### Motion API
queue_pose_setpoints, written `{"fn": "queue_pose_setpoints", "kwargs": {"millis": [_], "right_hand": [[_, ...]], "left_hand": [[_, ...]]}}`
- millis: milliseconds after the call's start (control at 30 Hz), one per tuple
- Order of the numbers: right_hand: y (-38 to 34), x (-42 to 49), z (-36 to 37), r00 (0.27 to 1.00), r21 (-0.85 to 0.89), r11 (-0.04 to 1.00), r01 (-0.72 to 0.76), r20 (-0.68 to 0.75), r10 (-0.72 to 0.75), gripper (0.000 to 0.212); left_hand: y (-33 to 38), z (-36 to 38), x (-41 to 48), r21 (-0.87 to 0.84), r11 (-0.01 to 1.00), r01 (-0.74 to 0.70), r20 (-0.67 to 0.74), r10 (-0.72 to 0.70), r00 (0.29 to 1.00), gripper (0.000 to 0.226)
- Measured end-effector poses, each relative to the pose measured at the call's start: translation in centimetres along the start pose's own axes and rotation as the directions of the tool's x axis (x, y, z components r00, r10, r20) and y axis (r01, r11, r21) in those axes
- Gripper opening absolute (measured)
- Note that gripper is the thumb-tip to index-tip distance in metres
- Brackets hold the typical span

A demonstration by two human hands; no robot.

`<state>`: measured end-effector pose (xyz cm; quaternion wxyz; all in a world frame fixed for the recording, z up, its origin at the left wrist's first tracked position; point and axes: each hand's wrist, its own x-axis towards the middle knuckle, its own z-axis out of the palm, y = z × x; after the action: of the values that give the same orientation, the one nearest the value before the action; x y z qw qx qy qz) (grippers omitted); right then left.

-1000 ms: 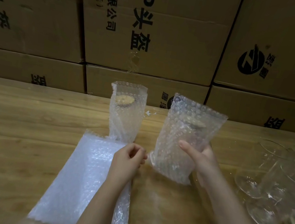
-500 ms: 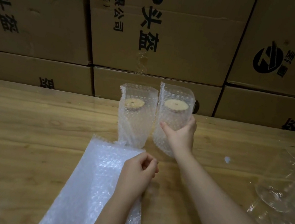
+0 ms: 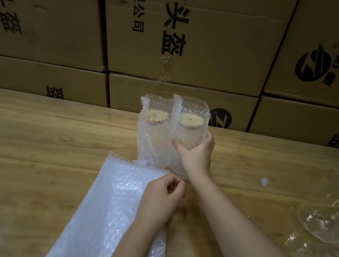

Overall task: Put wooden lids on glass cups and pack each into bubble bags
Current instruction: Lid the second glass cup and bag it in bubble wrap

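Two bagged glass cups with wooden lids stand upright side by side at the middle back of the wooden table (image 3: 24, 148). My right hand (image 3: 195, 155) grips the right bagged cup (image 3: 188, 131), which touches the left bagged cup (image 3: 151, 134). The round wooden lids show through the open bag tops. My left hand (image 3: 161, 197) hovers with loosely curled fingers, holding nothing, over the right edge of a flat stack of empty bubble bags (image 3: 113, 209) in front of the cups.
Several bare glass cups (image 3: 332, 225) lie and stand at the right edge of the table. A wall of stacked cardboard boxes (image 3: 190, 41) runs along the table's far edge.
My right hand carried the bagged cup from the middle right to the back and stood it upright against the other bagged cup. The left hand stayed over the bags.
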<state>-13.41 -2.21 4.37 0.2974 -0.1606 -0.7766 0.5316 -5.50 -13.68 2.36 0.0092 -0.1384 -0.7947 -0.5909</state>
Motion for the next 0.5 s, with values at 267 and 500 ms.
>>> {"fn": "queue_pose_setpoints", "kwargs": {"millis": [267,500], "right_hand": [[0.2,-0.2,-0.5,0.999,-0.032,0.999,0.02,0.04,-0.019,0.1],[1.0,-0.8,-2.1,0.988,0.061,0.998,-0.011,0.154,0.001,0.094]], "left_hand": [[0.1,0.0,-0.1,0.01,1.0,-0.011,0.006,0.011,1.0,0.022],[-0.2,0.0,0.1,-0.088,0.996,0.021,-0.012,-0.022,1.0,0.019]]}}
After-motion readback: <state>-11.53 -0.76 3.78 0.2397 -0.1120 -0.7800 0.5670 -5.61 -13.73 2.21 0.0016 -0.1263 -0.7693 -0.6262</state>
